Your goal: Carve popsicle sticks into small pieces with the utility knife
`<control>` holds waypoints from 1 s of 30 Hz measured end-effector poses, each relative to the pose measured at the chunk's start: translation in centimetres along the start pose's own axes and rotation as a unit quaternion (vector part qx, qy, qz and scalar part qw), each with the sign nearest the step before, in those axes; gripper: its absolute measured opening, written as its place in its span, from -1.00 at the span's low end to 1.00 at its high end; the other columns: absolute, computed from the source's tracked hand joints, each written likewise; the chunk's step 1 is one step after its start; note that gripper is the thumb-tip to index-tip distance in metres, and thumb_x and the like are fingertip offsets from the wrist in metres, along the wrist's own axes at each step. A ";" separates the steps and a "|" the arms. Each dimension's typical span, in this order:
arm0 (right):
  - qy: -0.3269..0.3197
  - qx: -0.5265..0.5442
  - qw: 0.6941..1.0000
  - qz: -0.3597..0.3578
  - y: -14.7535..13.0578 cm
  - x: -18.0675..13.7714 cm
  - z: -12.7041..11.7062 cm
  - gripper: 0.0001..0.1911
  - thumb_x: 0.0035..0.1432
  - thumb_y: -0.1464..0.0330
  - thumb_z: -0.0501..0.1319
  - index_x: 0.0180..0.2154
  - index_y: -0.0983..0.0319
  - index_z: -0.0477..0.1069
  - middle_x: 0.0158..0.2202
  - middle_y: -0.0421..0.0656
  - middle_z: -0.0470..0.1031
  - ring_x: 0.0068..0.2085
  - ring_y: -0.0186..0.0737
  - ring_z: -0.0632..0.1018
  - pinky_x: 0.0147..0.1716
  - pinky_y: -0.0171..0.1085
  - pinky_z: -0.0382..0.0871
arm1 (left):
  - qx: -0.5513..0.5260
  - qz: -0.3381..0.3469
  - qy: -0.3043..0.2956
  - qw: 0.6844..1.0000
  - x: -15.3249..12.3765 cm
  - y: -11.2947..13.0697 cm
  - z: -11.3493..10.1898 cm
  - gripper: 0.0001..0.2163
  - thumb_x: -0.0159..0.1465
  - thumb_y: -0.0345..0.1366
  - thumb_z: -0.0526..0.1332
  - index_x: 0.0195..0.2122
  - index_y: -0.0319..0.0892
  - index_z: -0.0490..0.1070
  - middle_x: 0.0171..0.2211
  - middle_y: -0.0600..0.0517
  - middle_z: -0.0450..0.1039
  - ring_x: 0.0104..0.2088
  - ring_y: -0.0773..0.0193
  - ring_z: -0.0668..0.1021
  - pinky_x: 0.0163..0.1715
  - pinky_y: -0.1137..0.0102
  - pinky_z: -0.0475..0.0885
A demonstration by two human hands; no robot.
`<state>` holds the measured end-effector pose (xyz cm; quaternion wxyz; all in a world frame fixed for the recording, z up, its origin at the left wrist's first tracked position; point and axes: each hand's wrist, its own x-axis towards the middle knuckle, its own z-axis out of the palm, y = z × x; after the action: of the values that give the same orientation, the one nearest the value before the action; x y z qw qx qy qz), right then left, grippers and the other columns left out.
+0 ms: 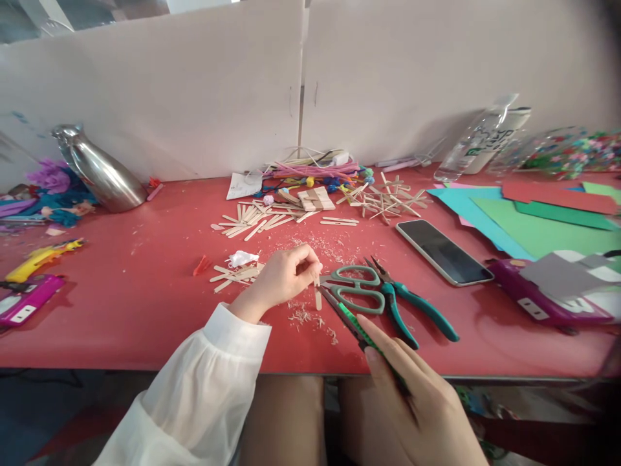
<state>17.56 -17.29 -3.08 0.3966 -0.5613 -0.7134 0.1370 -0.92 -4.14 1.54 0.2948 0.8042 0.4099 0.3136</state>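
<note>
- Right hand [422,395], lower right: gripping slim green-and-black utility knife [352,321]; blade near stick, contact unclear.
- Left hand [286,278], centre: pinching flat pale wooden craft stick [318,299] over red surface [121,291].
- Step: likely shaving wood; pale curled shavings [301,315] below.
- Next stroke probably needs steady pinch, clear of blade.

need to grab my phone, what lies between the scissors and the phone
The pliers, handles spread apart, lie between the scissors and the phone, as the head view shows.
</note>
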 end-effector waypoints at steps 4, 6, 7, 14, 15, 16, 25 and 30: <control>0.009 -0.002 1.000 0.019 -0.7 -0.1 -0.2 -0.61 0.23 0.37 0.02 0.09 0.14 0.27 -0.07 -0.12 0.51 -0.10 -0.24 0.54 -0.25 -0.40 0.45 | 0.020 0.037 0.016 0.999 -0.2 0.2 0.0 -0.86 0.24 -0.32 0.09 -0.47 -0.18 0.28 -0.54 0.10 0.42 -0.50 0.41 0.45 -0.46 0.50 0.30; 0.005 -0.003 1.000 0.023 -0.8 0.0 -0.2 -0.63 0.22 0.36 0.02 0.07 0.15 0.29 -0.05 -0.14 0.50 -0.06 -0.23 0.52 -0.19 -0.39 0.44 | 0.007 0.036 0.001 0.999 -0.2 0.1 -0.1 -0.87 0.24 -0.32 0.08 -0.45 -0.18 0.30 -0.51 0.09 0.43 -0.48 0.40 0.44 -0.45 0.50 0.30; 0.003 -0.006 1.000 0.022 -0.7 0.0 -0.2 -0.63 0.22 0.35 0.03 0.06 0.15 0.29 -0.04 -0.14 0.50 -0.05 -0.24 0.52 -0.17 -0.39 0.43 | -0.003 0.029 -0.014 0.999 -0.3 0.1 -0.2 -0.88 0.24 -0.30 0.09 -0.43 -0.19 0.30 -0.50 0.09 0.42 -0.48 0.40 0.44 -0.44 0.49 0.30; 0.016 -0.006 0.999 0.043 -0.2 -0.2 -0.1 -0.64 0.21 0.30 0.03 0.01 0.19 0.36 -0.05 -0.15 0.51 -0.03 -0.24 0.51 -0.14 -0.39 0.42 | 0.033 0.032 -0.154 0.987 -0.2 -0.3 0.1 -0.89 0.13 -0.34 0.21 -0.30 -0.18 0.37 -0.38 0.08 0.35 -0.45 0.38 0.42 -0.42 0.48 0.31; 0.013 0.001 0.998 0.056 -0.2 -0.2 -0.1 -0.64 0.21 0.29 0.03 0.01 0.20 0.36 -0.05 -0.14 0.51 -0.03 -0.22 0.50 -0.13 -0.37 0.42 | 0.053 0.040 -0.163 0.984 -0.2 -0.5 0.3 -0.85 0.12 -0.33 0.22 -0.26 -0.18 0.39 -0.34 0.06 0.34 -0.44 0.38 0.41 -0.41 0.47 0.31; 0.010 0.012 0.997 0.071 -0.3 -0.2 -0.1 -0.63 0.21 0.29 0.02 0.01 0.20 0.36 -0.05 -0.13 0.51 -0.02 -0.21 0.50 -0.13 -0.35 0.43 | 0.067 0.046 -0.171 0.982 -0.1 -0.6 0.5 -0.83 0.13 -0.32 0.21 -0.22 -0.16 0.41 -0.30 0.05 0.33 -0.44 0.38 0.41 -0.40 0.46 0.32; 0.043 0.101 0.985 0.130 0.2 0.7 -0.1 -0.61 0.21 0.24 0.04 0.05 0.11 0.35 -0.58 -0.21 0.46 -0.50 -0.25 0.54 -0.68 -0.40 0.35 | -0.032 -0.034 -0.165 0.985 -0.2 -0.6 0.4 -0.73 0.25 -0.26 0.11 -0.04 -0.16 0.39 -0.37 0.04 0.46 -0.41 0.34 0.46 -0.38 0.45 0.34; 0.025 0.209 0.963 0.166 0.0 0.6 -0.5 -0.64 0.20 0.23 0.06 0.00 0.14 0.39 -0.72 -0.33 0.19 -0.72 -0.40 0.25 -0.76 -0.40 0.18 | -0.073 -0.072 -0.160 0.982 -0.3 -0.2 -0.5 -0.75 0.23 -0.27 0.12 -0.10 -0.21 0.40 -0.43 0.04 0.44 -0.45 0.36 0.45 -0.43 0.47 0.33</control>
<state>17.88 -16.92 -2.49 0.4946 -0.5797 -0.5553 0.3331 -1.58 -4.20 1.65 0.4365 0.7888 0.3897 0.1880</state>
